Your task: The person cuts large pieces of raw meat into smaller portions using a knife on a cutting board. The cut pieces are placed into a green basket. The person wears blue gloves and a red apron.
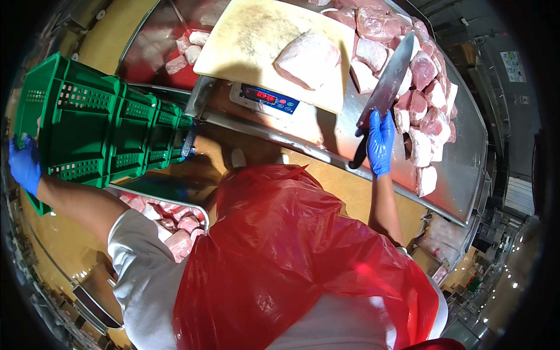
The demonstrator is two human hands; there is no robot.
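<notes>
My right hand (380,143), in a blue glove, grips a large knife (392,79) near its dark handle. The broad blade points away from me, over the left side of a pile of raw meat pieces (424,111). Far to the left, my blue-gloved left hand (24,163) is at the rim of the top crate in a green crate stack (84,122); its fingers look apart. Part of that crate's inside is hidden. A large pale cut of meat (308,59) lies on the cutting board (251,35), between the crates and the knife.
A digital scale (265,98) with a lit red display sits beneath the board's near edge. Small meat chunks (185,51) lie at the back left. A metal tub (175,224) of meat stands below my left arm. The steel table edge (315,153) runs before my red apron (280,251).
</notes>
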